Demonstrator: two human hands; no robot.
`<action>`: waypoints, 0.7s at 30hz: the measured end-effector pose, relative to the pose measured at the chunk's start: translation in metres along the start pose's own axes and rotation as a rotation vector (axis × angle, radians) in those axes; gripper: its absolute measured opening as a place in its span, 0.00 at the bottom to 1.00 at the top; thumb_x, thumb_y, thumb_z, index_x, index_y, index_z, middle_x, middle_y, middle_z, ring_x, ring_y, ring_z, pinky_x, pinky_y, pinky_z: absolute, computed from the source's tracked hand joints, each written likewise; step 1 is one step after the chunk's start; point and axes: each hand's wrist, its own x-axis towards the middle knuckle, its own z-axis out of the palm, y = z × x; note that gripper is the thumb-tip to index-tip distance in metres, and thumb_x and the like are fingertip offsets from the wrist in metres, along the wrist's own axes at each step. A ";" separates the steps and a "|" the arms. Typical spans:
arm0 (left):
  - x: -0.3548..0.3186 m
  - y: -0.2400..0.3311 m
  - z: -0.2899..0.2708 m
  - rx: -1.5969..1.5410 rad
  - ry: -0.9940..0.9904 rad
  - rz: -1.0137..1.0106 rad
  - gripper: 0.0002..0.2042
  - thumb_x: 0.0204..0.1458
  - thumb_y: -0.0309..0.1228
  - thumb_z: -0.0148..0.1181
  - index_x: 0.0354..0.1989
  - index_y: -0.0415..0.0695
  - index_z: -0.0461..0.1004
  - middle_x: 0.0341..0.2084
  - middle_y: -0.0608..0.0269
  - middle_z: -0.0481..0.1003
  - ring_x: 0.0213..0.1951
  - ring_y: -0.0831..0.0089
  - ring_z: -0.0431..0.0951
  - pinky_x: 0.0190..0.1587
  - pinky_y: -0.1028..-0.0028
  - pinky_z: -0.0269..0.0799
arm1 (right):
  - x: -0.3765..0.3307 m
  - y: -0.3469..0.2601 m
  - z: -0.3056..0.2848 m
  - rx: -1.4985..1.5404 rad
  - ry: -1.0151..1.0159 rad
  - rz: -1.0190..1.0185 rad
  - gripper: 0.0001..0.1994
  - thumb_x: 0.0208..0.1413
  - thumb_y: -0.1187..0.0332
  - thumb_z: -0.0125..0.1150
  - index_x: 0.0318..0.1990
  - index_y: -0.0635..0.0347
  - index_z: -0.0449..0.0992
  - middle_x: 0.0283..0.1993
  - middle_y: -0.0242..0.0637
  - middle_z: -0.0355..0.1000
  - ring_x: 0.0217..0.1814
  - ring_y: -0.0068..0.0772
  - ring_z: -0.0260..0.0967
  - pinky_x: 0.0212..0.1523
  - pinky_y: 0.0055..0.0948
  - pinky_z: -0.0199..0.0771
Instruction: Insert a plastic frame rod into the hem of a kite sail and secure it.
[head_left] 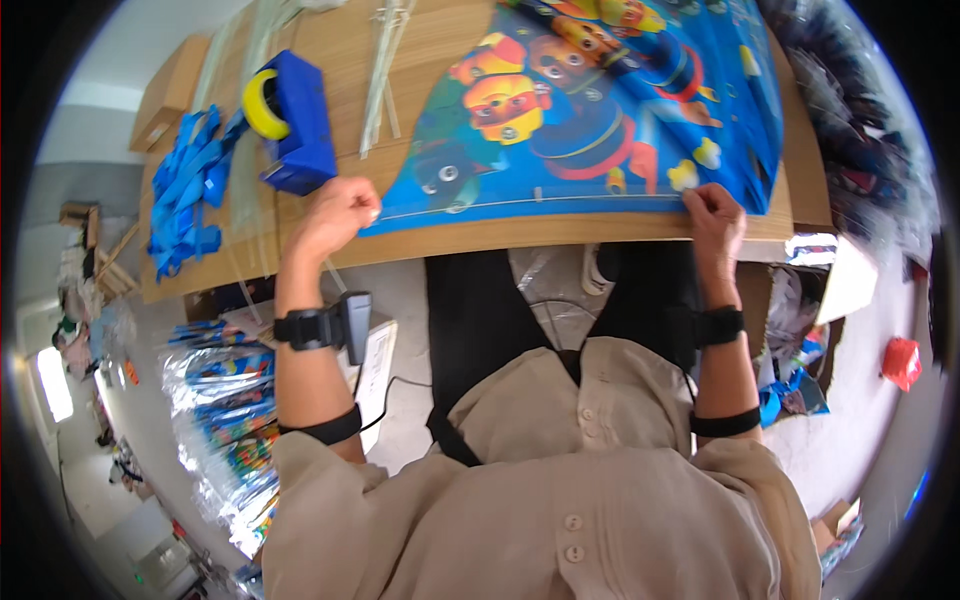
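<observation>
A blue plastic sheet [590, 160] printed with cartoon characters lies on the table, shaped like a kite sail, its far part folded over. Along its near edge runs a thin white rod [480, 207] with a small clip-like piece near the middle. My left hand [342, 208] is closed at the rod's left end, by the sheet's narrow corner. At the other end my right hand [715, 212] pinches, thumb and fingertips together. The fingers hide both rod ends, and whether they also grip the sheet is hard to make out.
A blue tape dispenser [305, 125] with yellow tape stands left on the wooden table [420, 30], beside a heap of blue strips [190, 180]. Loose thin rods [382, 75] lie behind. Plastic-wrapped printed packs [230, 410] sit below left; an open carton [800, 340] is below right.
</observation>
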 end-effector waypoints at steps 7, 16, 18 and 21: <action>-0.005 0.002 0.006 -0.097 0.051 -0.109 0.01 0.43 0.19 0.55 0.25 0.36 0.71 0.18 0.66 0.70 0.23 0.80 0.68 0.26 0.78 0.64 | -0.005 -0.003 0.004 -0.049 0.010 0.070 0.08 0.43 0.65 0.63 0.25 0.60 0.76 0.25 0.39 0.69 0.26 0.36 0.68 0.30 0.32 0.66; -0.009 0.008 0.011 -0.083 0.076 -0.132 0.01 0.44 0.18 0.54 0.25 0.36 0.70 0.18 0.67 0.69 0.23 0.80 0.66 0.26 0.78 0.61 | -0.006 -0.009 0.002 -0.122 0.039 0.059 0.08 0.44 0.64 0.63 0.23 0.59 0.74 0.25 0.38 0.68 0.27 0.39 0.67 0.29 0.35 0.65; -0.007 0.001 0.012 -0.116 0.089 -0.105 0.01 0.43 0.18 0.54 0.25 0.36 0.70 0.19 0.67 0.69 0.23 0.80 0.66 0.26 0.78 0.61 | -0.007 -0.012 0.002 -0.145 0.043 0.053 0.09 0.44 0.64 0.62 0.23 0.59 0.74 0.25 0.38 0.69 0.27 0.40 0.67 0.29 0.36 0.66; -0.005 -0.002 0.011 -0.104 0.069 -0.087 0.02 0.44 0.18 0.53 0.26 0.38 0.70 0.19 0.68 0.69 0.22 0.83 0.67 0.25 0.81 0.62 | -0.007 -0.015 0.004 -0.216 0.053 0.033 0.09 0.44 0.64 0.62 0.22 0.58 0.73 0.26 0.38 0.69 0.28 0.41 0.68 0.29 0.38 0.66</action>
